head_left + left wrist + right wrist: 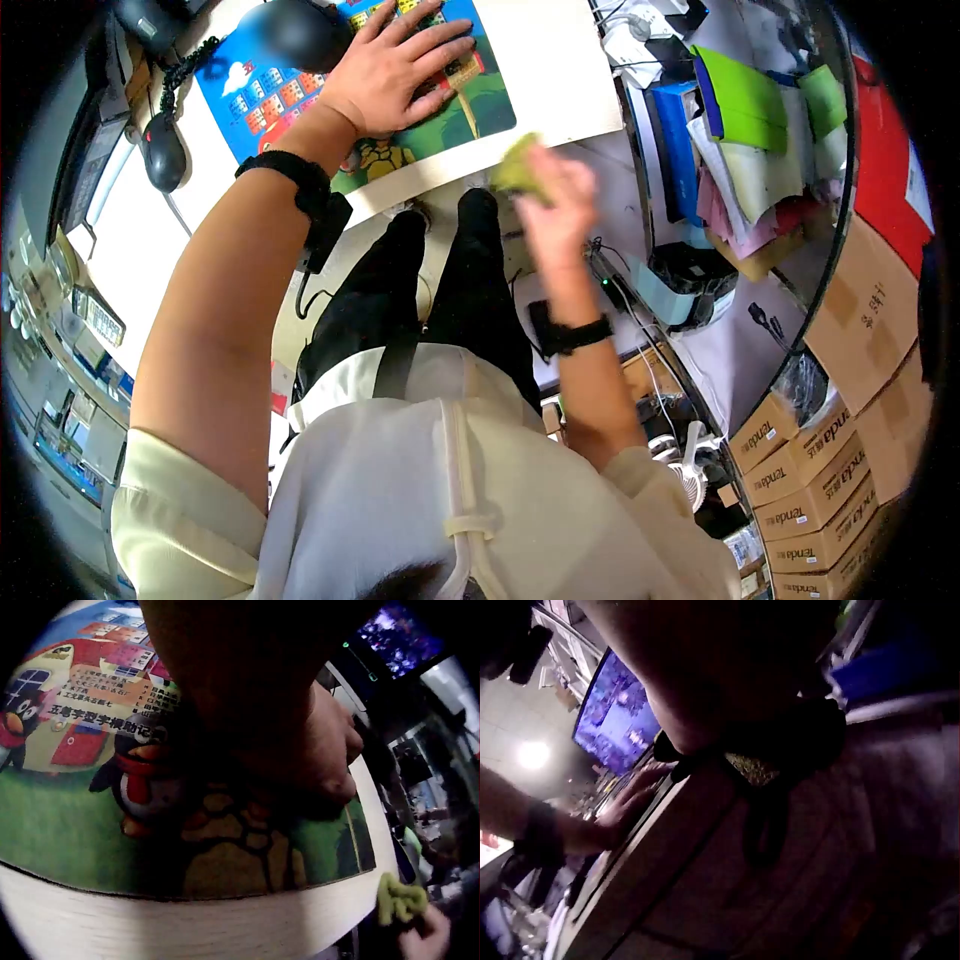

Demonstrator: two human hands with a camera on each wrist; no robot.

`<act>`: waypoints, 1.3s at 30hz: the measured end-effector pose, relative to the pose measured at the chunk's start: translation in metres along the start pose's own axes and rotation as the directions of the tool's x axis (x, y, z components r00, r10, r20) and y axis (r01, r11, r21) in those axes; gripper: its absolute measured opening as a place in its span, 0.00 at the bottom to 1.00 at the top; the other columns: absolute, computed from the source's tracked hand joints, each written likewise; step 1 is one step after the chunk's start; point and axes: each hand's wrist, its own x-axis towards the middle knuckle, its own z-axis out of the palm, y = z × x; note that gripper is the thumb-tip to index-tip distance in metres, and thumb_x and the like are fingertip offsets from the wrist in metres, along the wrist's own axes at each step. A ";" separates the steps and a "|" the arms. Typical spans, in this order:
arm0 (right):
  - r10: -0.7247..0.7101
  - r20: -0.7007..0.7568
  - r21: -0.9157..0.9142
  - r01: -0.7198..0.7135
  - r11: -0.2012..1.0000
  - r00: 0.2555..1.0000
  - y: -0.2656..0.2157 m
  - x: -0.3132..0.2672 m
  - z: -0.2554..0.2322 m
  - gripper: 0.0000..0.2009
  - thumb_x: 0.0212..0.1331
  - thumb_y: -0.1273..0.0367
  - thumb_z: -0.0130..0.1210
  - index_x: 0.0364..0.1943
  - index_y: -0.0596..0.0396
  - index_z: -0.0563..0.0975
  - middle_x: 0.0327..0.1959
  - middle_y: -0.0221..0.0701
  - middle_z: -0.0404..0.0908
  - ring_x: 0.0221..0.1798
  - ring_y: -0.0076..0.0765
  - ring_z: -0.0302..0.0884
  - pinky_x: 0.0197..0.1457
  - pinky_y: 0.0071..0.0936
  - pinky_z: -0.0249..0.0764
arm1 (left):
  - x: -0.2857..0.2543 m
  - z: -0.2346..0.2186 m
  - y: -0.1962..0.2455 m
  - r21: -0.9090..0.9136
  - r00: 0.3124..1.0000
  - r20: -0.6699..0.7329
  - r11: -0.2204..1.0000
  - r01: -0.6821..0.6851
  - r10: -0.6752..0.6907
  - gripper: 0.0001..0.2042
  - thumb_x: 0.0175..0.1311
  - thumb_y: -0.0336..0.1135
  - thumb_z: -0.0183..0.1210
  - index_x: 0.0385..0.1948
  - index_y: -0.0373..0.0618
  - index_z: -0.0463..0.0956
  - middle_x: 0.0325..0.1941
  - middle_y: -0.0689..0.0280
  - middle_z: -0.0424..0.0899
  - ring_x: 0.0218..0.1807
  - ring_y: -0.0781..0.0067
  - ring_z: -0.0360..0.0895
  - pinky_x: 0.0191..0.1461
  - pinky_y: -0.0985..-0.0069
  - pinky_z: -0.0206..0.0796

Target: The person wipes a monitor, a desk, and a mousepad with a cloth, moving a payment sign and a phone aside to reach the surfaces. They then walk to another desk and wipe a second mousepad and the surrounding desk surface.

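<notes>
Green cloth (518, 170) work seems to be in hand at the pale desk (560, 60), most likely a wipe somewhere in its middle, at the desktop or its front edge. On that desk lies a printed mat (490, 100), its picture side up, with a dark mouse (163, 152) well to its left. Palm down on the mat is the left hand (395, 80), fingers spread and nearly straight, holding nothing and probably steadying the mat. The right hand (560, 205) is just beside the front edge, blurred, its fingers closed round one part of the bunched cloth while the rest sticks out towards the desk; whether the cloth touches the edge, I cannot tell. As I judge it, the next move calls for laying the cloth flatter on the surface, with even pressure, and for shifting the spread fingers if the area under them needs wiping.
</notes>
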 end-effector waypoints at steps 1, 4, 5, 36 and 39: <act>-0.048 -0.074 -0.091 0.041 0.995 0.996 0.016 0.019 -0.020 0.31 0.29 0.81 0.63 0.49 0.45 0.81 0.50 0.26 0.82 0.46 0.41 0.74 0.54 0.34 0.72 | -0.001 0.001 0.001 0.005 1.000 0.002 1.000 0.000 0.000 0.26 0.63 0.52 0.45 0.59 0.48 0.70 0.65 0.59 0.69 0.71 0.51 0.57 0.73 0.43 0.39; -0.058 -0.091 -0.169 0.042 0.985 0.994 0.016 0.027 -0.024 0.31 0.31 0.80 0.63 0.51 0.46 0.80 0.54 0.27 0.80 0.46 0.42 0.74 0.54 0.35 0.72 | 0.004 0.000 -0.001 0.009 1.000 0.009 1.000 -0.009 0.009 0.26 0.63 0.52 0.46 0.58 0.48 0.70 0.65 0.58 0.69 0.71 0.50 0.57 0.73 0.43 0.40; -0.059 -0.109 -0.177 0.039 0.983 0.992 0.011 0.017 -0.014 0.32 0.31 0.80 0.63 0.51 0.46 0.80 0.54 0.28 0.80 0.45 0.42 0.74 0.53 0.35 0.72 | 0.002 -0.003 0.000 -0.002 1.000 0.021 1.000 -0.004 0.005 0.26 0.62 0.52 0.46 0.59 0.48 0.70 0.66 0.58 0.68 0.71 0.50 0.57 0.73 0.43 0.40; 0.765 -0.222 0.693 -0.454 0.560 0.604 -0.046 0.007 0.013 0.21 0.68 0.63 0.43 0.58 0.63 0.66 0.52 0.39 0.74 0.50 0.34 0.72 0.55 0.28 0.67 | -0.003 0.012 -0.002 0.024 0.995 -0.099 0.999 -0.026 0.028 0.24 0.62 0.46 0.52 0.60 0.53 0.68 0.67 0.67 0.66 0.71 0.57 0.57 0.73 0.51 0.41; 0.795 -0.404 0.661 -0.457 0.596 0.453 -0.063 0.013 0.042 0.22 0.69 0.61 0.42 0.58 0.67 0.66 0.55 0.50 0.73 0.54 0.49 0.73 0.58 0.37 0.67 | -0.003 0.016 -0.004 0.015 0.984 -0.169 0.999 -0.045 0.047 0.23 0.60 0.48 0.52 0.57 0.52 0.72 0.64 0.69 0.69 0.69 0.57 0.59 0.72 0.49 0.43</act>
